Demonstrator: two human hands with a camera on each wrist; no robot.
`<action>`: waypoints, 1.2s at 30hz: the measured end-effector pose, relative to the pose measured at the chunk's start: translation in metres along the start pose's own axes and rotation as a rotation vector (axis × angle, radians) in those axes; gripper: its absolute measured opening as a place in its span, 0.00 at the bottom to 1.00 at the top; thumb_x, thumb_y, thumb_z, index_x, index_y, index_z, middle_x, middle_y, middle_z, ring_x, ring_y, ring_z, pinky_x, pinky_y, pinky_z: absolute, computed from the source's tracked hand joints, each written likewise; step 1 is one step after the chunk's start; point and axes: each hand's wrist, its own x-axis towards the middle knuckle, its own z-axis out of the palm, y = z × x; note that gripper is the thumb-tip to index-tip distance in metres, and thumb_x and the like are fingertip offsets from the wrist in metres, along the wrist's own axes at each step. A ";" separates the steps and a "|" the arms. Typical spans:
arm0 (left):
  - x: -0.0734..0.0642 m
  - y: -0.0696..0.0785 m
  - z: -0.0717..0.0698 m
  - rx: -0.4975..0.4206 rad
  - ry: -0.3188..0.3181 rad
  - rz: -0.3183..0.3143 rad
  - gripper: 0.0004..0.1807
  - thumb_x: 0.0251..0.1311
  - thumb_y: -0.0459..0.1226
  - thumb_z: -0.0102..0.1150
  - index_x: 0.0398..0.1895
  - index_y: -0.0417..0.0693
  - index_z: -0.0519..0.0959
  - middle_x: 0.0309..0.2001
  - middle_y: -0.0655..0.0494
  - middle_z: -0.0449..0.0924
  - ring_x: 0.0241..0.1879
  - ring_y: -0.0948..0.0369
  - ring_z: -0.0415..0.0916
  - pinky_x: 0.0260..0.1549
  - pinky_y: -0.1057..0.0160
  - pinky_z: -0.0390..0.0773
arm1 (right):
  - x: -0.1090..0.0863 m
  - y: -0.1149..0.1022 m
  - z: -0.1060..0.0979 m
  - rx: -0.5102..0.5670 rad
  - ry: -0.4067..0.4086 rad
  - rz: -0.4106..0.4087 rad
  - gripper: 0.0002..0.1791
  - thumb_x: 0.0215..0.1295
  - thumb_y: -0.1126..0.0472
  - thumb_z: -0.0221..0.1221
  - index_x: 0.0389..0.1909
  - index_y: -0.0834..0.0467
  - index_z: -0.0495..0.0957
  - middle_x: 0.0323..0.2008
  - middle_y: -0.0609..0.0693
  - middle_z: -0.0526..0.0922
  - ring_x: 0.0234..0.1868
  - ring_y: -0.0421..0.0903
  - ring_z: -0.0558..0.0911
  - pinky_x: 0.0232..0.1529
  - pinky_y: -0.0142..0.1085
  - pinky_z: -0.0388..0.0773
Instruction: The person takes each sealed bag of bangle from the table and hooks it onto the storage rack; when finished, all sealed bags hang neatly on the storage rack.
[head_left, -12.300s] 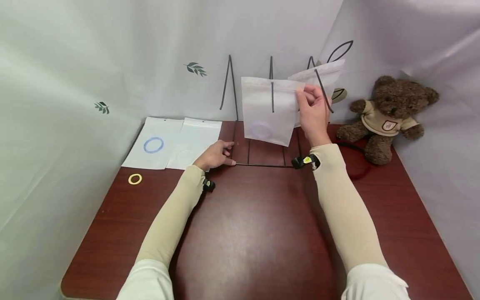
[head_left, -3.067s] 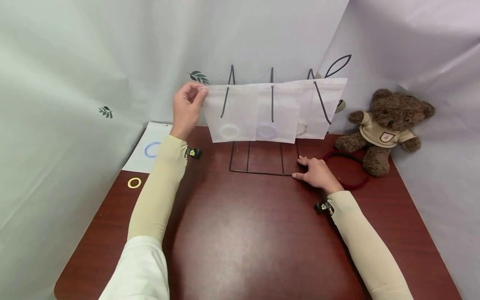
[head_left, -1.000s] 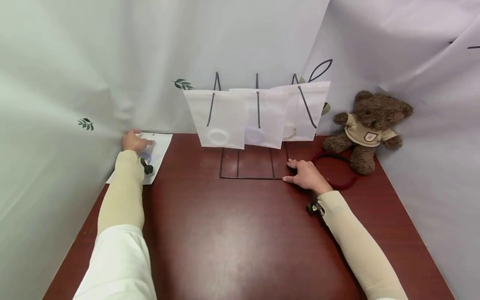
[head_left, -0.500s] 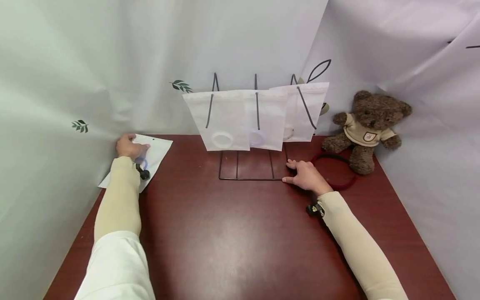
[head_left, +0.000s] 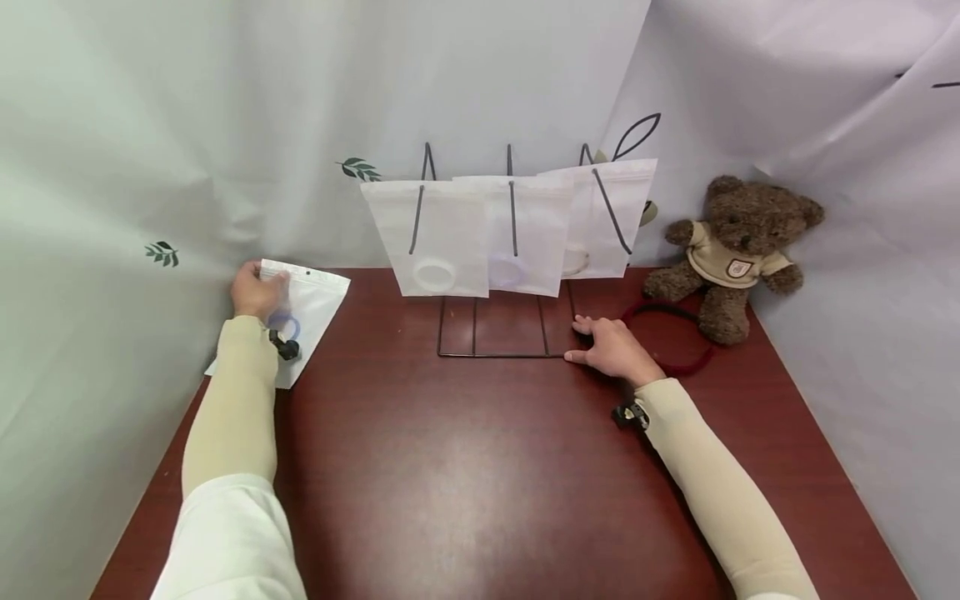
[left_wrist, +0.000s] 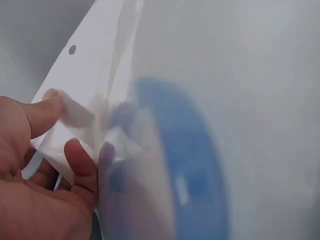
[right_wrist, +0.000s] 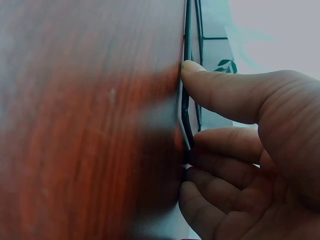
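Observation:
At the back left of the table, my left hand (head_left: 257,292) pinches the edge of a white zip bag (head_left: 318,304). Through its cloudy film shows a blue ring (left_wrist: 195,160). The left wrist view shows the thumb near the bag's hang hole, with fingers behind the crumpled film. My right hand (head_left: 611,350) holds the front right corner of a black wire display rack (head_left: 495,357), thumb on the front bar. From the rack's hooks hang three similar bags: a left one (head_left: 457,221) with a pale ring, a middle one (head_left: 536,225) and a right one (head_left: 641,187).
A brown teddy bear (head_left: 753,225) in a beige shirt sits at the back right. In front of it lies a dark red hoop (head_left: 667,307), close beside my right hand. White curtain (head_left: 480,75) walls stand at the back and both sides of the table.
Earlier, my right hand held the middle bag at its hook; later my left hand hung the left bag. Since then it has moved left, taken the blue-ring bag and tilted it up. My right hand stays put.

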 end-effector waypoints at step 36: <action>-0.084 0.096 -0.054 -0.418 0.088 0.289 0.10 0.67 0.44 0.71 0.46 0.52 0.85 0.32 0.73 0.86 0.28 0.69 0.82 0.28 0.76 0.82 | 0.001 0.004 -0.001 -0.002 -0.004 -0.029 0.40 0.66 0.49 0.72 0.73 0.65 0.73 0.74 0.64 0.72 0.76 0.68 0.68 0.76 0.60 0.65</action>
